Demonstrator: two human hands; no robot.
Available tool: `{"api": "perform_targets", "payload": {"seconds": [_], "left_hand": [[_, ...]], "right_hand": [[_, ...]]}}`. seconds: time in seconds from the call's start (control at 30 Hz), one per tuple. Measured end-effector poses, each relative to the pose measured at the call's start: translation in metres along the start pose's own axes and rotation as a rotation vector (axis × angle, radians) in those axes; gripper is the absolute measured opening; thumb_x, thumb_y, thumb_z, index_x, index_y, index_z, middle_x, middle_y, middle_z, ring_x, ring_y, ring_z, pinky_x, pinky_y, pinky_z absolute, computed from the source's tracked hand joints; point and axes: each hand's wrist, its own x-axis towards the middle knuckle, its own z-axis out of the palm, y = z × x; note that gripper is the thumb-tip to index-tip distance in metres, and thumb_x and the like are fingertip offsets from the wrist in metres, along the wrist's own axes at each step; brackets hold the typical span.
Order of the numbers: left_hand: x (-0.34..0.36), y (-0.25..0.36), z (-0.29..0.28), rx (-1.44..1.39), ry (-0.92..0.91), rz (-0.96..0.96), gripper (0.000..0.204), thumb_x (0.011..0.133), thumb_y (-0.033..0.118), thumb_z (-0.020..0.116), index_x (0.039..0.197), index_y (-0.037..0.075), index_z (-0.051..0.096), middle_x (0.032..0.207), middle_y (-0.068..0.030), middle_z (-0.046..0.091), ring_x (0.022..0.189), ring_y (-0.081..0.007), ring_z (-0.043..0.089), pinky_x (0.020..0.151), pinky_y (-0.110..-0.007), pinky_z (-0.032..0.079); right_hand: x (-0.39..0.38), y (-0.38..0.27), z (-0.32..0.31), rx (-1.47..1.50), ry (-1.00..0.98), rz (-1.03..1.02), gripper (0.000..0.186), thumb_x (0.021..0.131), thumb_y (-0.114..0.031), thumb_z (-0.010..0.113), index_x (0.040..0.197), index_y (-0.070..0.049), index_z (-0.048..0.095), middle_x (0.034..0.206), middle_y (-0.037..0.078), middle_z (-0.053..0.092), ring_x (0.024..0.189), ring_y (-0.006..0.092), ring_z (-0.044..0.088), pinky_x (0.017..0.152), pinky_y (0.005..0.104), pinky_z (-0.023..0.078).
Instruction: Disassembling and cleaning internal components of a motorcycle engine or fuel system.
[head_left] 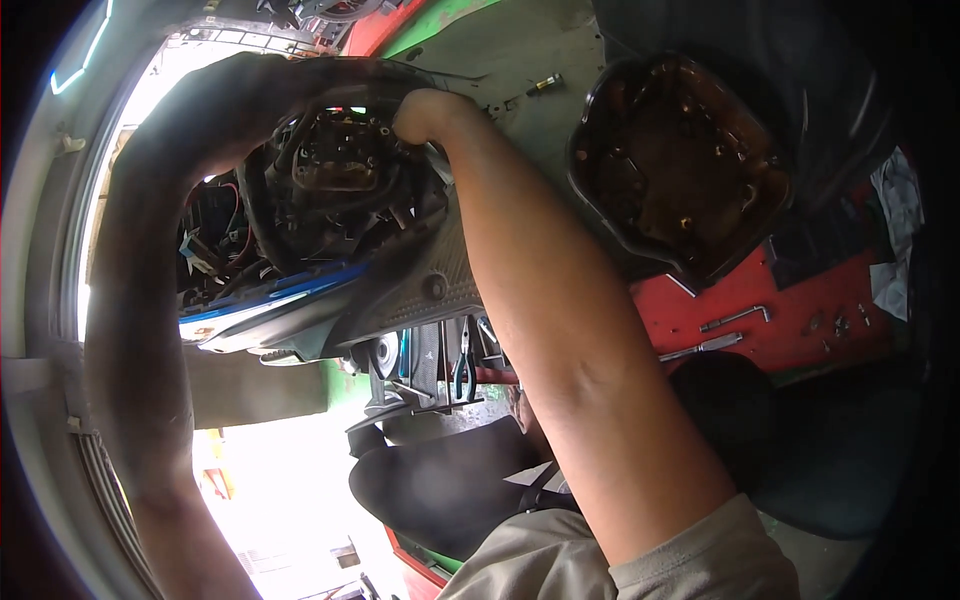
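Note:
A motorbike (340, 270) with a blue and white side panel is in front of me, its inner parts exposed. My left hand (240, 105) is dark in shadow at the far left of the opening. Its fingers are not distinct against the dark rim. My right hand (428, 117) reaches over the opening's right side, wrist bent, with its fingers hidden down inside. Between the hands lies a brownish, boxy engine part (340, 160) with several bolts or holes. Black hoses (258, 205) and wiring surround it. What either hand holds, if anything, cannot be seen.
A black-rimmed, brown-stained tub (680, 160) stands to the right. Beyond the bike, a small brass-coloured cylinder (545, 84) lies on the green-grey surface. An L-shaped wrench (738, 318) and other tools rest on a red surface. Pliers (465, 360) hang nearer me, by a black seat (440, 490).

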Motion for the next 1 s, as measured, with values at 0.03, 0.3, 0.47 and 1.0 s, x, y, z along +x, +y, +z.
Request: {"api": "perform_targets", "payload": {"seconds": [0.03, 0.3, 0.47, 1.0], "left_hand": [[-0.006, 0.004, -0.002, -0.134, 0.018, -0.045, 0.039, 0.105, 0.019, 0.052, 0.14, 0.03, 0.064, 0.129, -0.0105, 0.07, 0.111, -0.0269, 0.071, 0.093, -0.039, 0.057], [-0.022, 0.023, -0.023, -0.492, -0.024, -0.286, 0.035, 0.108, 0.021, 0.049, 0.139, 0.021, 0.065, 0.124, -0.0149, 0.071, 0.106, -0.0251, 0.07, 0.092, -0.038, 0.057], [-0.027, 0.017, -0.026, -0.452, -0.112, -0.362, 0.036, 0.109, 0.022, 0.047, 0.142, 0.018, 0.062, 0.122, -0.0166, 0.071, 0.103, -0.0244, 0.07, 0.092, -0.038, 0.056], [-0.041, -0.013, 0.03, -0.723, 0.16, -0.086, 0.031, 0.106, 0.021, 0.054, 0.131, 0.012, 0.07, 0.125, -0.012, 0.071, 0.104, -0.0226, 0.069, 0.097, -0.037, 0.054]], "right_hand": [[-0.002, -0.001, -0.001, -0.016, 0.006, 0.018, 0.036, 0.089, -0.013, 0.059, 0.119, -0.001, 0.074, 0.124, 0.023, 0.071, 0.118, 0.0374, 0.068, 0.098, 0.0442, 0.053], [-0.026, -0.01, -0.006, 0.006, 0.027, 0.01, 0.033, 0.09, -0.012, 0.063, 0.119, -0.006, 0.076, 0.129, 0.02, 0.069, 0.12, 0.0374, 0.067, 0.101, 0.0444, 0.053], [-0.027, -0.014, -0.002, -0.01, 0.038, 0.048, 0.033, 0.091, -0.014, 0.064, 0.121, -0.008, 0.075, 0.13, 0.018, 0.069, 0.12, 0.0364, 0.067, 0.101, 0.0436, 0.053], [-0.026, -0.013, 0.005, -0.039, 0.02, -0.007, 0.034, 0.094, -0.017, 0.065, 0.126, -0.01, 0.074, 0.133, 0.016, 0.069, 0.123, 0.0345, 0.066, 0.104, 0.0432, 0.053]]}}
